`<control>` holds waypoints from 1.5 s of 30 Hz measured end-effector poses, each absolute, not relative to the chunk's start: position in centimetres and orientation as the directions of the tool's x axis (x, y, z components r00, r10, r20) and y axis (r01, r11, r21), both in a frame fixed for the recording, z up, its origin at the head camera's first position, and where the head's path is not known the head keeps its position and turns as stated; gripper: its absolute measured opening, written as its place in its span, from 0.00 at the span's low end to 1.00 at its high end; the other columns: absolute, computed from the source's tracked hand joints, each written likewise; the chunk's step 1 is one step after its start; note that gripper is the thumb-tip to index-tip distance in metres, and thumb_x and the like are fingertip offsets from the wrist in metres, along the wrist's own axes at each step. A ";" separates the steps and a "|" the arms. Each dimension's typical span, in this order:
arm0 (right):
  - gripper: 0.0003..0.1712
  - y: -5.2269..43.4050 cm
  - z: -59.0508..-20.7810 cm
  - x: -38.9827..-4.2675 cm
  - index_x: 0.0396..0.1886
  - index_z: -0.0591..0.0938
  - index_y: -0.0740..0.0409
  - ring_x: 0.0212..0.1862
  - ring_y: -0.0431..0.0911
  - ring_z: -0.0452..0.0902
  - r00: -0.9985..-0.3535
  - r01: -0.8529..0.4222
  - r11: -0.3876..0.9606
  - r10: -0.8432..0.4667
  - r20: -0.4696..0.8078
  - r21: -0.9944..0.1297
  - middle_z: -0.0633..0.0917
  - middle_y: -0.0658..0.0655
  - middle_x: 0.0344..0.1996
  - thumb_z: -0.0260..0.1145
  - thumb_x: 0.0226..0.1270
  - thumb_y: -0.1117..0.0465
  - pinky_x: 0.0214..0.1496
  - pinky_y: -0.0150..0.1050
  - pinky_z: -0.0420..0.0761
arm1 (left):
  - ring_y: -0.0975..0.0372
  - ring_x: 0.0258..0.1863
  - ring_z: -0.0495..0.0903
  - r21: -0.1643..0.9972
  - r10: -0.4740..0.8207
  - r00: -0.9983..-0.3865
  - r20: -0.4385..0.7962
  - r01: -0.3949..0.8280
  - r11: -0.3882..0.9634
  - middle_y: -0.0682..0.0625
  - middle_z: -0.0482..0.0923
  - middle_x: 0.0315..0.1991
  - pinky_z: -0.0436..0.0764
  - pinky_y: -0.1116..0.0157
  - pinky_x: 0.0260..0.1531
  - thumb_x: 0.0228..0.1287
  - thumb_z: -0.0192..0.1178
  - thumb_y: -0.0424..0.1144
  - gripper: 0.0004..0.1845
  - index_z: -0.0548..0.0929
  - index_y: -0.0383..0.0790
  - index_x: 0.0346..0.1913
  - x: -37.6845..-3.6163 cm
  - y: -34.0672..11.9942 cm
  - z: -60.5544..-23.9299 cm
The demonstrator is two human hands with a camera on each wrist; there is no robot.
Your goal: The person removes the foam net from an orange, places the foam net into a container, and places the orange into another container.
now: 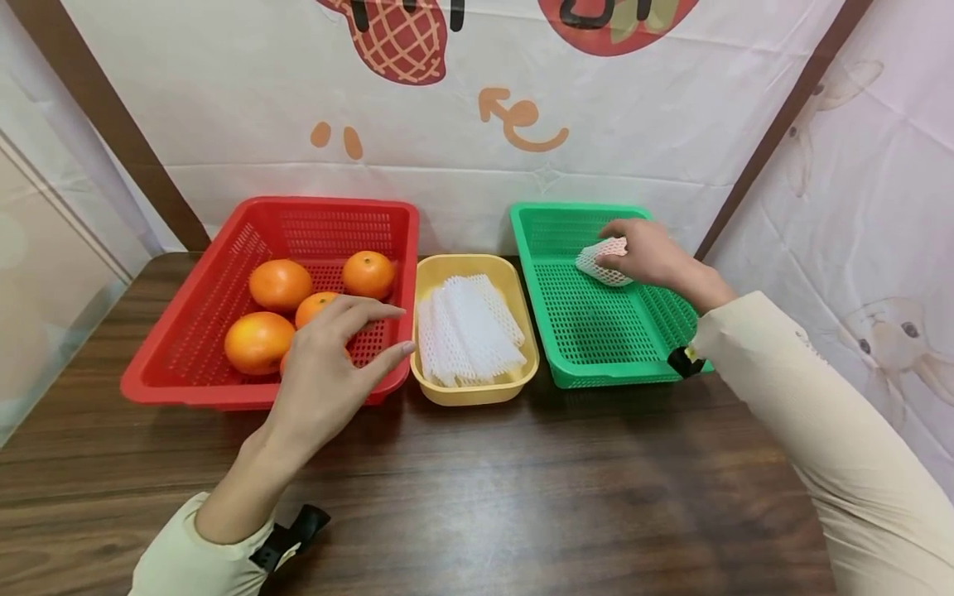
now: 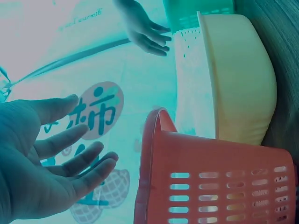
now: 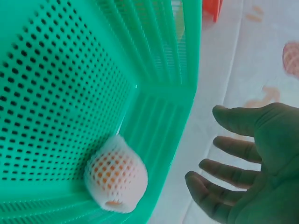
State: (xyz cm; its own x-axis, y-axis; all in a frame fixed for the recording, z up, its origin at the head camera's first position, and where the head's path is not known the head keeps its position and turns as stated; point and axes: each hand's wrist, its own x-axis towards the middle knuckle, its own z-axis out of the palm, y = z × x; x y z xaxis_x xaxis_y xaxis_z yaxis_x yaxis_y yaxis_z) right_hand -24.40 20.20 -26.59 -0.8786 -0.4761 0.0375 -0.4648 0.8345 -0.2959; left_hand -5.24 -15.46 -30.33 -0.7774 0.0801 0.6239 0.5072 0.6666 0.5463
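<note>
An orange in a white foam net sleeve lies in the far part of the green basket. My right hand is above it; in the right wrist view that hand is apart from the fruit, its fingers spread and holding nothing. Over the front right of the red basket hovers my left hand, thumb and fingers apart with nothing between them. Several bare oranges sit in the red basket, some partly hidden by that hand. Folded white foam net sleeves fill the yellow tub.
The yellow tub stands between the two baskets on a dark wooden table. A white printed cloth hangs behind the containers, and another pale cloth hangs at the right. Basket and tub rims stand up around their contents.
</note>
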 end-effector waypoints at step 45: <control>0.39 23.7 -33.9 -31.8 0.62 0.55 0.68 0.55 0.72 0.60 -0.947 -0.279 0.921 -0.311 -0.083 -0.271 0.59 0.80 0.57 0.68 0.59 0.67 0.55 0.65 0.63 | 0.63 0.37 0.78 0.532 0.203 -0.652 0.731 0.730 0.428 0.53 0.81 0.35 0.75 0.69 0.39 0.49 0.71 0.26 0.12 0.85 0.42 0.37 -5.6 -15.1 -31.3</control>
